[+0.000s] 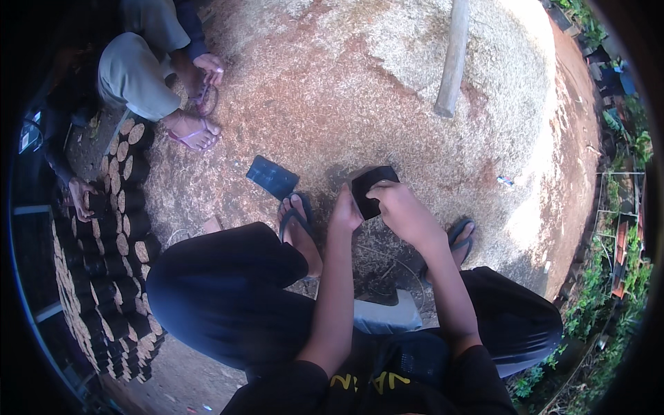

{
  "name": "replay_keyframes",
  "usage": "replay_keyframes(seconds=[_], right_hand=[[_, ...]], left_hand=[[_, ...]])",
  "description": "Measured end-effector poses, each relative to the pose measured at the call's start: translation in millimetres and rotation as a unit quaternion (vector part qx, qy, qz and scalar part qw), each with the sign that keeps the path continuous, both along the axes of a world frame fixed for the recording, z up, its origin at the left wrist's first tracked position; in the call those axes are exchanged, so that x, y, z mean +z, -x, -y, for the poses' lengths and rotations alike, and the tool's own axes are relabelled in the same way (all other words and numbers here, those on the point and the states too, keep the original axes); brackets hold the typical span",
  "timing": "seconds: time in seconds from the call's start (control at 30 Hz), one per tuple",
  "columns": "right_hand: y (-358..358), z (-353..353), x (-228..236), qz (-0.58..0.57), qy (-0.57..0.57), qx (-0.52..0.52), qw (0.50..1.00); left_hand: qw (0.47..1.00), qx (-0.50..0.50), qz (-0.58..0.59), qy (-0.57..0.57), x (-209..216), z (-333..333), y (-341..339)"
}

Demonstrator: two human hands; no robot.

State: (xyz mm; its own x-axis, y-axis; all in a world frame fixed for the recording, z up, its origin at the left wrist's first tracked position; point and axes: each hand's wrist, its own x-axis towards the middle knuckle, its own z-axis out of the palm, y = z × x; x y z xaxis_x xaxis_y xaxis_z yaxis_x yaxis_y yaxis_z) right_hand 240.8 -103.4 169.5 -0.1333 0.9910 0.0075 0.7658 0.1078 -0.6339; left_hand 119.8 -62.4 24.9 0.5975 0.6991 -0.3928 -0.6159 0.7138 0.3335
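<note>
Both my hands hold a small black plastic bag (369,188) over a big heap of husk and soil mix (360,83). My left hand (344,213) pinches its left edge. My right hand (401,211) grips its right side with fingers curled on it. The bag's mouth looks partly spread apart. I squat with my sandalled left foot (299,232) and right foot (458,241) at the heap's edge. Another flat black bag (272,176) lies on the mix just beyond my left foot.
Rows of filled black bags (114,263) stand packed at the left. A second person (142,66) squats beyond them, one hand (79,195) on those bags. A wooden pole (453,59) lies on the heap. Plants and pots (612,263) line the right edge.
</note>
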Motion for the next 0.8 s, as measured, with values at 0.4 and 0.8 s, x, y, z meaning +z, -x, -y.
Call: replay_keyframes(seconds=[0.4, 0.8], right_hand=[[-5.6, 0.9, -24.8, 0.061, 0.188, 0.008, 0.980], [-13.7, 3.6, -13.9, 0.020, 0.086, 0.042, 0.995]], left_hand=[[0.993, -0.033, -0.090, 0.068, -3.4, -2.4, -4.2], [0.988, 0.060, 0.004, 0.139, -51.3, 2.3, 6.7]])
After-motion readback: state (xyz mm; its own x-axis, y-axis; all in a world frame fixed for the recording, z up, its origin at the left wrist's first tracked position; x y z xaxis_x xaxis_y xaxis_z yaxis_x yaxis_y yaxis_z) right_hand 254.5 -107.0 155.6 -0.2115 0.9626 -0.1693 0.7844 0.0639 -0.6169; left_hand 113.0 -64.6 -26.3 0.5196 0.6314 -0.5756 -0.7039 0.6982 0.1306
